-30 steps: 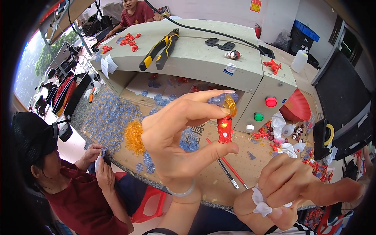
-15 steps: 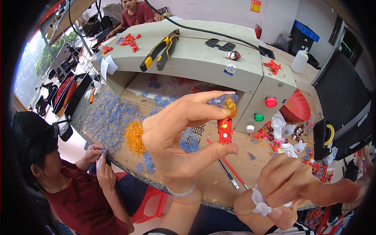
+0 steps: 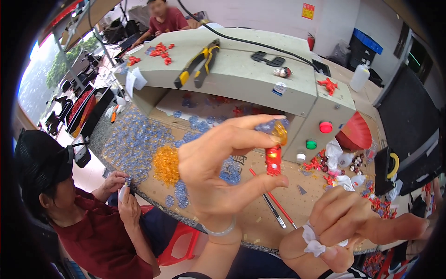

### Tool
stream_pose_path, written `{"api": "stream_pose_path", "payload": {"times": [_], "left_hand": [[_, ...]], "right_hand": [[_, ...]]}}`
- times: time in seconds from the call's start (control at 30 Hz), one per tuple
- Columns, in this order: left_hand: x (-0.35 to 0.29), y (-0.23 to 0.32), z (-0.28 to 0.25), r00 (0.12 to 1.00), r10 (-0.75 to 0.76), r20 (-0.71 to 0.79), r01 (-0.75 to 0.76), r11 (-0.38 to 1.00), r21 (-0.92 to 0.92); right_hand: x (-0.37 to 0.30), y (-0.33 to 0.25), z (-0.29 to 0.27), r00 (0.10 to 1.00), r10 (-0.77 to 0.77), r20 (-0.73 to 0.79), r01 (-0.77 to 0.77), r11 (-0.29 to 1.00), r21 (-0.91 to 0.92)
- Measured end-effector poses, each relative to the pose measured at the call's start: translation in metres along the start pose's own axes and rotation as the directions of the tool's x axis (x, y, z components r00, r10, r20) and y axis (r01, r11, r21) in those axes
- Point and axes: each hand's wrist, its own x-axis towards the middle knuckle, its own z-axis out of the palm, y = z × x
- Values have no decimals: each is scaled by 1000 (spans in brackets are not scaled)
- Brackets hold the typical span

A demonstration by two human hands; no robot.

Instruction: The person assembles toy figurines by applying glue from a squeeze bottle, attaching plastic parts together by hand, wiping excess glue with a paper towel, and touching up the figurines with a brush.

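My left hand [image 3: 211, 172], with a pale bracelet at the wrist, is raised above the bench. Its fingers and thumb pinch a small toy figure [image 3: 274, 160] with a red body and clear orange and blue parts at its top. Partly hidden by the fingers, the figure stands roughly upright. Lower right, my right hand [image 3: 346, 218] is curled closed around a crumpled white cloth [image 3: 313, 241], whose ends poke out below the fingers. A red stick [image 3: 281, 207] and a silver-and-black pen-like tool [image 3: 275, 211] lie on the bench between the hands.
Heaps of clear blue pieces [image 3: 134, 144] and orange pieces [image 3: 166, 165] cover the bench's left. A grey machine [image 3: 232, 69] with red and green buttons stands behind, pliers [image 3: 197, 65] on top. Red parts [image 3: 378, 204] clutter the right. A co-worker [image 3: 88, 218] sits at the left.
The bench and machine have shifted slightly right and down in the picture, with my left hand and the figure. Both hands keep their grip. The person at the back has moved a little.
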Motion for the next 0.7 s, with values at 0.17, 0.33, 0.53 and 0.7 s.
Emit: {"api": "stream_pose_path", "payload": {"times": [0.17, 0.33, 0.53, 0.7], "left_hand": [[2, 4, 4, 999, 24, 41, -25, 1000, 16], [-1, 7, 3, 998, 16, 55, -21, 996, 85], [1, -2, 1, 995, 84, 51, -86, 996, 27], [2, -1, 3, 998, 55, 40, -55, 998, 1]], "right_hand": [[3, 3, 39, 703, -29, -711, -94, 987, -133], [14, 10, 24, 493, 411, -767, -716, 693, -89], [15, 22, 27, 579, 377, -723, -692, 696, -191], [14, 24, 28, 611, 382, -694, -657, 734, -174]]}}
